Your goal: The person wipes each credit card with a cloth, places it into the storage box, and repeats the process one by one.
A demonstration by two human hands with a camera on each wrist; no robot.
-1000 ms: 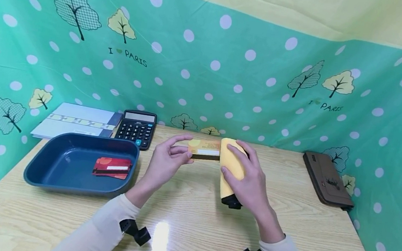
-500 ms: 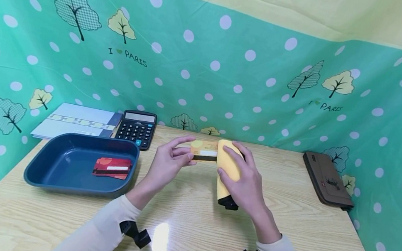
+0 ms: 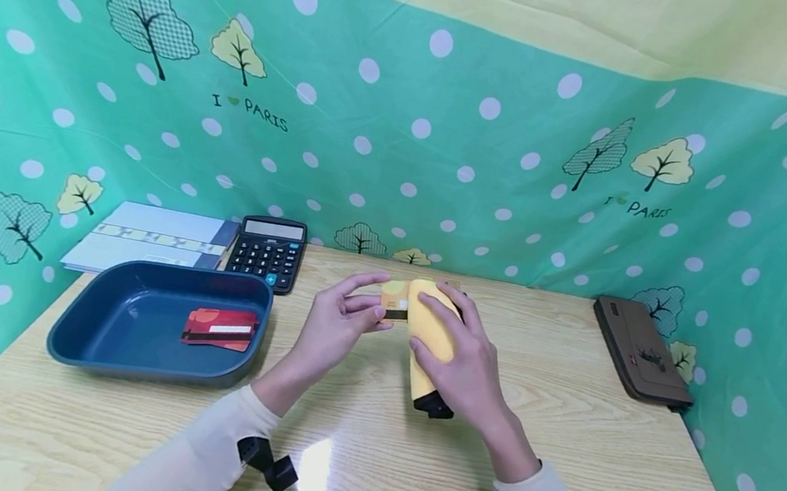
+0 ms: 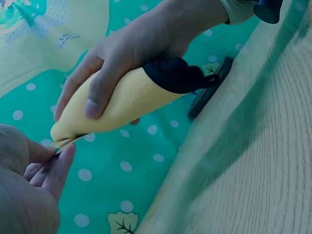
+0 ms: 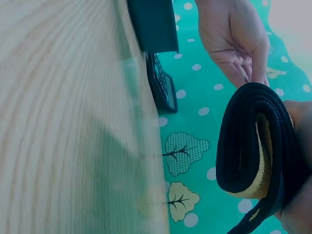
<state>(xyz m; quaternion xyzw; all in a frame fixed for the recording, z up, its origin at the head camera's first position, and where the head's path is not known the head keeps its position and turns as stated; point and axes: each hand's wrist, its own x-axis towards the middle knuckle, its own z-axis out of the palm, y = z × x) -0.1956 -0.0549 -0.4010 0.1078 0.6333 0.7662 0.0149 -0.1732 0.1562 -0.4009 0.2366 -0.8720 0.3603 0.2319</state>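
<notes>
My left hand (image 3: 336, 320) pinches the left end of a yellow-orange card (image 3: 395, 293) with a dark magnetic stripe, held above the table. Round the card's right part wraps a folded yellow cloth (image 3: 432, 340) with a black edge, gripped by my right hand (image 3: 463, 365), so most of the card is hidden. In the left wrist view the card's thin edge runs from the left fingertips into the fold of the cloth (image 4: 126, 105). Seen from the right wrist, the cloth's black-trimmed end (image 5: 236, 141) shows several layers and a hanging loop.
A blue tray (image 3: 149, 373) at the left holds a few red cards (image 3: 217, 327). Behind it lie a black calculator (image 3: 265, 254) and a pale folder or book (image 3: 153, 224). A brown wallet (image 3: 639, 349) lies at the right, and a polka-dot curtain (image 3: 400, 189) hangs behind the table.
My right hand has slid the cloth leftward along the card, covering more of it. My left hand has shifted slightly right and still pinches the card's left end.
</notes>
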